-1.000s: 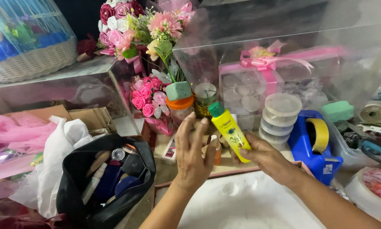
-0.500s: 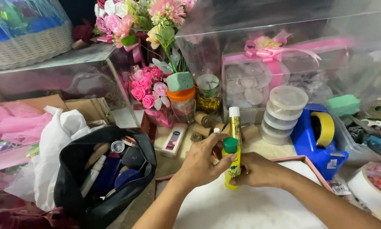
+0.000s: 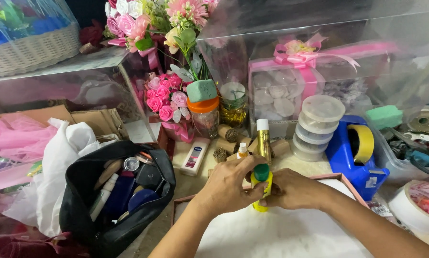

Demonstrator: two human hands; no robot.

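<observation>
Yellow bottle (image 3: 261, 188): upright, green cap, on the white tray (image 3: 271, 234).
Left hand (image 3: 228, 184): gripping it.
Right hand (image 3: 293, 190): clasping it too.
12 o'clock: gold tube (image 3: 263, 141).
9 o'clock: black pouch (image 3: 114, 191).
2 o'clock: blue tape dispenser (image 3: 353, 155).

Both hands grip a yellow bottle with a green cap (image 3: 261, 184), upright on a white-lined tray (image 3: 281, 234): left hand (image 3: 231, 184) left of it, right hand (image 3: 293, 190) right. Behind the bottle stands a gold tube (image 3: 263, 141); left, an open black pouch (image 3: 114, 191); right, a blue tape dispenser (image 3: 355, 153).
</observation>
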